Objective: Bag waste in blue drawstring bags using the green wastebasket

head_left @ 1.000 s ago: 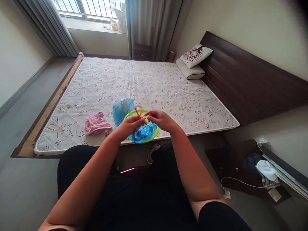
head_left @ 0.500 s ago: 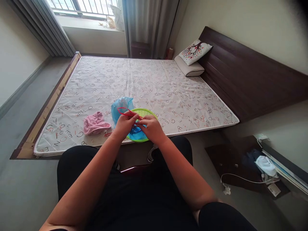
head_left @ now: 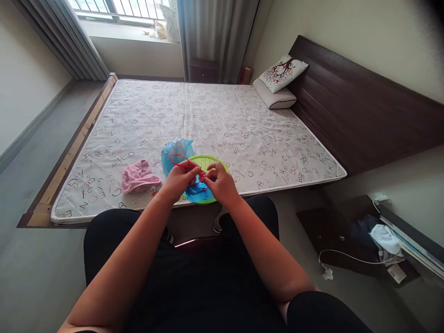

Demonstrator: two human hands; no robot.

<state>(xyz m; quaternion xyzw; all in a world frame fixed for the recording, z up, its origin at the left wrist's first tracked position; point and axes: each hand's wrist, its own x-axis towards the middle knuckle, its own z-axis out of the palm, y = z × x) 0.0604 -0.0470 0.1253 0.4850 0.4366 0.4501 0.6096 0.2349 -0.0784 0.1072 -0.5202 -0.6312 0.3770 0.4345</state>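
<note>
A: Your left grip [head_left: 180, 179] pinched the red cord [head_left: 201, 175], its loop reaching out beyond it.
B: Your right grip [head_left: 219, 183] pinched the cord's bunched part, just beside the left.
A: Beneath both grips, the green basket [head_left: 204, 162] held blue plastic [head_left: 196, 194].
B: The pink cloth [head_left: 138, 176] lay on the mattress [head_left: 222, 120], left of them.

A printed cushion [head_left: 285, 74] rests on a pale pillow [head_left: 277, 99] at the mattress's [head_left: 222, 111] far right corner, by the dark headboard [head_left: 357, 90] along the right edge. Beyond the far edge stands a small cabinet [head_left: 203, 70] near grey curtains [head_left: 218, 37]; a whitish bag [head_left: 170, 24] sits on the windowsill [head_left: 118, 31].
</note>
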